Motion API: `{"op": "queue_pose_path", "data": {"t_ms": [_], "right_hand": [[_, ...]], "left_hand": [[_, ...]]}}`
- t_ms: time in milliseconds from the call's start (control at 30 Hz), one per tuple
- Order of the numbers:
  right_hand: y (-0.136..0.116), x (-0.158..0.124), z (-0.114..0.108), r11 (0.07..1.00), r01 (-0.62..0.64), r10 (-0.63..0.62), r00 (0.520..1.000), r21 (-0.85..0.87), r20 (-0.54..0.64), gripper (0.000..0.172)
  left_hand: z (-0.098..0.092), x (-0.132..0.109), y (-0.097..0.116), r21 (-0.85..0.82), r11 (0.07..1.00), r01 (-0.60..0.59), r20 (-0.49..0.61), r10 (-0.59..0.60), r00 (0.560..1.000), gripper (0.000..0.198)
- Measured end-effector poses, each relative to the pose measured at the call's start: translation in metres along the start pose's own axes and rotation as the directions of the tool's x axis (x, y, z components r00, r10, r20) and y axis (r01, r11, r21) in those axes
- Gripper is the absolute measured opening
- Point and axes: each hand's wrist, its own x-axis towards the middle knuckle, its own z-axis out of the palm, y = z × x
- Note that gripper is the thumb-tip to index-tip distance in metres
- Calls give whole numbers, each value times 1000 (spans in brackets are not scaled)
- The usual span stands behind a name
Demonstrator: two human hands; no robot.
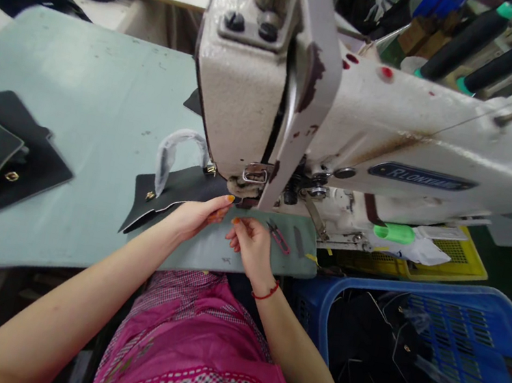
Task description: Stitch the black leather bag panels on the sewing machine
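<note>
A black leather bag piece (182,186) with gold-coloured fittings lies on the sewing table, its right end close under the head of a white sewing machine (240,83). Its handle (166,159) is wrapped in clear plastic. My left hand (202,216) pinches the bag piece's right edge near the machine's needle area, thumb on top. Just right of it, my right hand (251,243) is closed, thumb against curled fingers; anything between them is too small to make out. Beside that hand lie pink-handled thread snips (280,238).
More black leather pieces (7,167) lie on the green tabletop (104,99) at left. A blue basket (338,285) holding black bag pieces stands at lower right, near my right arm. Behind it is a yellow crate (465,258). Black thread cones (471,41) stand behind the machine.
</note>
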Motion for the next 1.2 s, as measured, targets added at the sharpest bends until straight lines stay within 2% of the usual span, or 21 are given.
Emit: {"op": "queue_pose_path", "data": {"t_ms": [100,167,300,533,800,967,1067,1200], "right_hand": [[24,-4,0,995,-96,96,995,-24,10,23],[38,-5,-1,988,-151,152,988,-43,9,20],[51,-6,-4,981,-177,179,984,-74,17,18],[58,-3,-5,984,-160,165,985,-77,50,18],[59,-4,-7,984,-165,169,984,-69,63,20],[57,-5,-8,985,-159,163,984,-61,71,20],[58,-5,-8,986,-159,162,984,-53,67,20],[59,-4,-8,987,-149,151,988,-54,33,24]], "left_hand": [[-2,5,1,-38,999,-17,103,21,994,43],[-2,8,2,-58,998,-25,117,32,993,44],[-3,13,2,-100,995,-21,106,31,994,39],[1,15,5,-166,986,-35,22,39,999,35],[8,15,-1,-219,973,-74,-135,45,990,30],[26,8,-8,-290,939,-186,-203,130,971,29],[41,3,-14,-299,922,-247,-325,145,935,31],[62,0,-22,-219,944,-245,-533,95,841,36]]}}
